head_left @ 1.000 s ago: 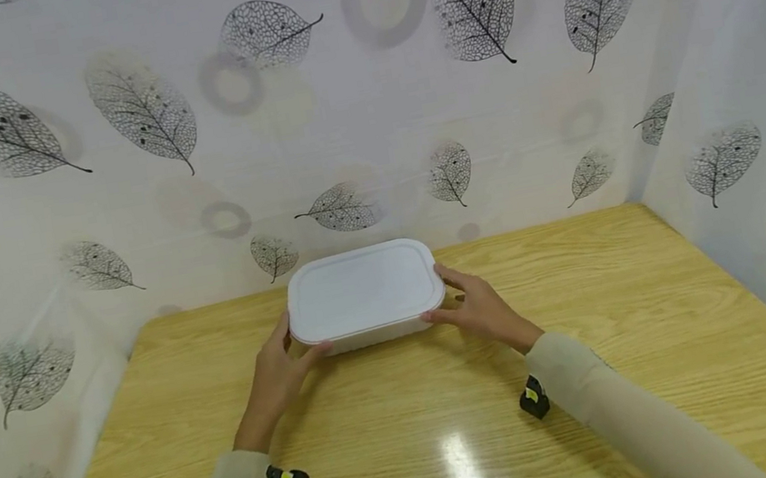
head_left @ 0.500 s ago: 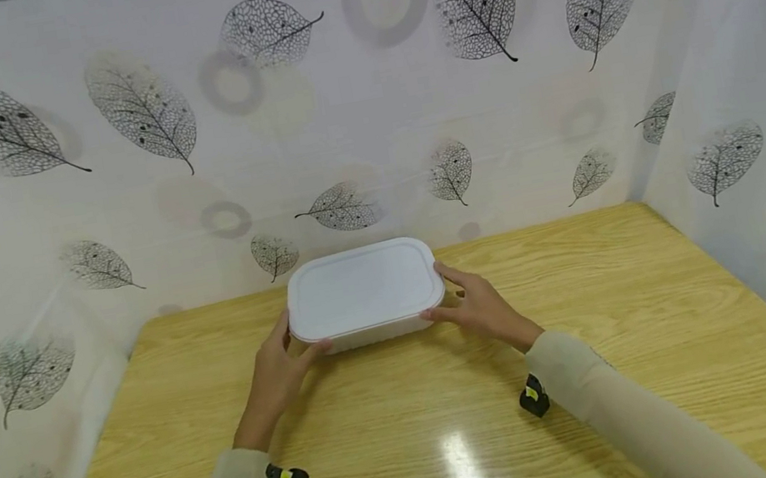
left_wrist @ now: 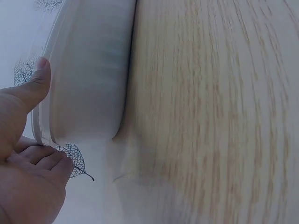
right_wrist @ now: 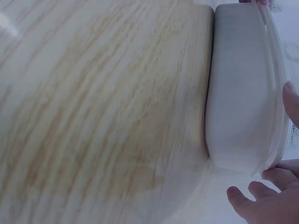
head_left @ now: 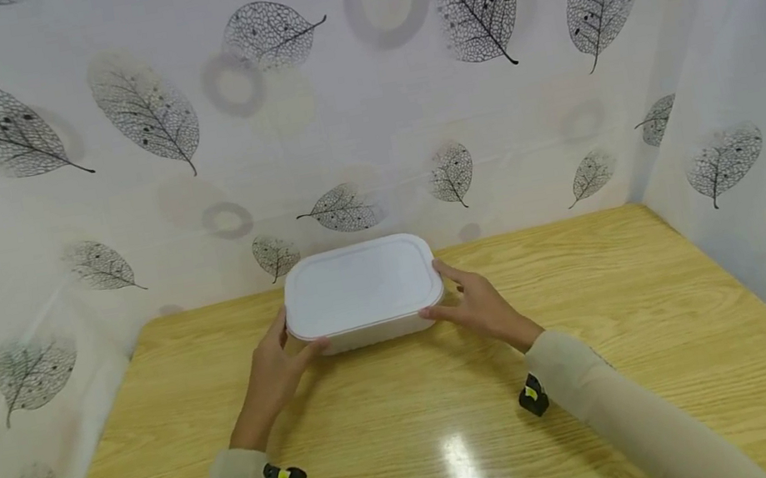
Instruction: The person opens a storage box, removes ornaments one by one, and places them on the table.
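Note:
A white rectangular food container (head_left: 376,333) with rounded corners stands near the back of the table, its flat white lid (head_left: 360,283) on top. At its left end my left hand (head_left: 273,376) grips the lid's rim, thumb along the front and fingers round the side. My right hand (head_left: 482,309) does likewise at the right end. Both wrist views show the thumbs and fingertips up at the rim, well above the container's base on the wood. A dark line runs along that base (right_wrist: 210,93). The contents are hidden.
The wood-grain table (head_left: 398,422) extends in front of the container and to both sides. Close behind it hangs a pale curtain (head_left: 364,124) printed with leaves, which also flanks the table. Small black wrist cameras sit under both sleeves.
The lid's outline has risen slightly in the head view over the last half second, and my left hand has shifted slightly up and left with it. My right hand barely moves.

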A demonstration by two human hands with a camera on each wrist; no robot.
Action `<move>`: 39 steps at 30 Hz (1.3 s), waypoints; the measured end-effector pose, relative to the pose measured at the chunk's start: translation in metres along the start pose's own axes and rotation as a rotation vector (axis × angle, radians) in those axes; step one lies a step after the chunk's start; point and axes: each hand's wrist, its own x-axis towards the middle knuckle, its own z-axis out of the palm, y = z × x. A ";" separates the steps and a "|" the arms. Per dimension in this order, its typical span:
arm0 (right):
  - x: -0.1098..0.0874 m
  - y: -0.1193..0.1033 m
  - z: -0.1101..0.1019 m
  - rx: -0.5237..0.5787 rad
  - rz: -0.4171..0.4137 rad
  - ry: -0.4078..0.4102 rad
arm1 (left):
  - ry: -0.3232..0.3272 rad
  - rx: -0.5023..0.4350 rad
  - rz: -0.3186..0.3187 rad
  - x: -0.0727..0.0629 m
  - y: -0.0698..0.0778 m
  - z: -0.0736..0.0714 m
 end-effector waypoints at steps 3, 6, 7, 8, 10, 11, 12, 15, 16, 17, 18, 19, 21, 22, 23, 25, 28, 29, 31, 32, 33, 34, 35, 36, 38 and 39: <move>-0.002 -0.002 -0.002 -0.021 -0.005 0.005 | 0.000 0.010 -0.013 -0.001 0.002 -0.001; -0.004 -0.004 -0.004 -0.045 -0.013 0.014 | 0.009 0.019 -0.016 -0.004 0.005 -0.003; -0.005 -0.005 -0.005 -0.053 -0.016 0.017 | 0.013 0.022 -0.013 -0.005 0.006 -0.004; -0.006 -0.005 -0.006 -0.058 -0.021 0.021 | 0.017 0.028 -0.008 -0.006 0.007 -0.005; -0.008 -0.005 -0.007 -0.071 -0.031 0.027 | 0.025 0.032 -0.001 -0.009 0.009 -0.006; -0.010 -0.005 -0.008 -0.072 -0.039 0.029 | 0.026 0.032 0.002 -0.011 0.010 -0.007; -0.011 -0.006 -0.009 -0.072 -0.047 0.030 | 0.028 0.031 0.002 -0.012 0.011 -0.007; -0.015 -0.007 -0.012 -0.064 -0.068 0.024 | 0.032 0.025 -0.004 -0.018 0.014 -0.009; -0.017 -0.008 -0.013 -0.065 -0.075 0.022 | 0.033 0.021 -0.004 -0.020 0.015 -0.009; -0.018 -0.008 -0.014 -0.064 -0.082 0.019 | 0.034 0.018 -0.002 -0.022 0.016 -0.010; -0.020 -0.008 -0.014 -0.065 -0.085 0.016 | 0.036 0.016 0.000 -0.024 0.017 -0.011; -0.021 -0.008 -0.015 -0.068 -0.091 0.014 | 0.038 0.013 0.008 -0.026 0.018 -0.012; -0.025 -0.008 -0.017 -0.071 -0.104 0.011 | 0.038 0.008 0.024 -0.030 0.019 -0.013; -0.027 -0.009 -0.017 -0.071 -0.109 0.012 | 0.036 0.009 0.032 -0.033 0.020 -0.014; -0.029 -0.009 -0.018 -0.066 -0.114 0.010 | 0.033 0.008 0.037 -0.035 0.021 -0.014; -0.033 -0.010 -0.020 -0.061 -0.122 0.009 | 0.030 0.008 0.053 -0.040 0.023 -0.016; -0.039 -0.012 -0.023 -0.059 -0.129 0.007 | 0.022 -0.006 0.075 -0.048 0.025 -0.018; -0.040 -0.012 -0.024 -0.060 -0.127 0.005 | 0.023 -0.011 0.082 -0.050 0.026 -0.019; -0.044 -0.013 -0.026 -0.064 -0.127 0.005 | 0.023 -0.019 0.096 -0.054 0.027 -0.020; -0.045 -0.014 -0.026 -0.068 -0.127 0.007 | 0.023 -0.021 0.098 -0.055 0.027 -0.021; -0.047 -0.014 -0.027 -0.073 -0.127 0.009 | 0.023 -0.023 0.099 -0.057 0.028 -0.022; -0.049 -0.015 -0.027 -0.076 -0.127 0.012 | 0.024 -0.022 0.100 -0.059 0.028 -0.023; -0.051 -0.015 -0.028 -0.076 -0.129 0.013 | 0.025 -0.023 0.102 -0.061 0.029 -0.024; -0.053 -0.015 -0.028 -0.078 -0.135 0.013 | 0.025 -0.025 0.103 -0.063 0.029 -0.024; -0.057 -0.015 -0.029 -0.082 -0.141 0.011 | 0.030 -0.031 0.106 -0.067 0.030 -0.025; -0.059 -0.015 -0.030 -0.082 -0.146 0.007 | 0.031 -0.035 0.107 -0.069 0.030 -0.025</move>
